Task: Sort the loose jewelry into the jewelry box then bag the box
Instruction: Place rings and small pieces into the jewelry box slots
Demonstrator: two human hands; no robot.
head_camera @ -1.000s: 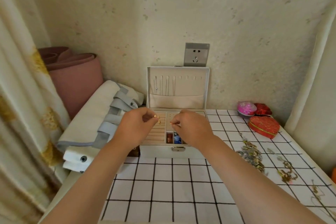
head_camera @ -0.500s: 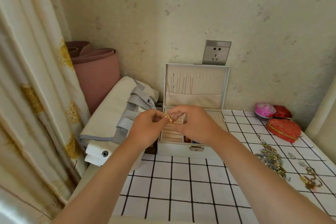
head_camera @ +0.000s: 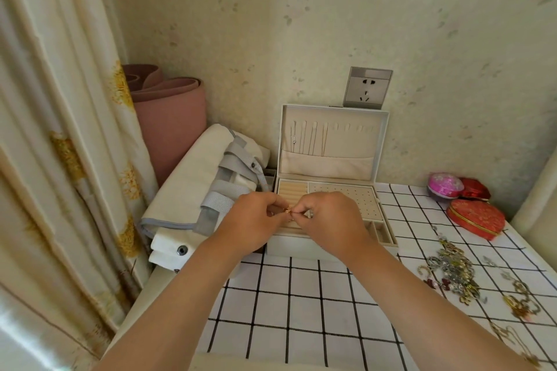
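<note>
A small gold-coloured jewelry piece (head_camera: 288,210) is pinched between the fingertips of the left hand (head_camera: 251,221) and the right hand (head_camera: 330,220), above the front left of the open cream-lined jewelry box (head_camera: 328,141). Loose metal jewelry (head_camera: 455,269) is spread on the white black-grid tablecloth (head_camera: 301,310).

Gold piece (head_camera: 288,210) pinched between left hand (head_camera: 256,221) and right hand (head_camera: 330,220): too small to identify. Hands hide the box's (head_camera: 331,141) front-left trays and latch. Jewelry (head_camera: 452,268) tangle near the counter's (head_camera: 301,310) right edge: pieces indistinct.
</note>
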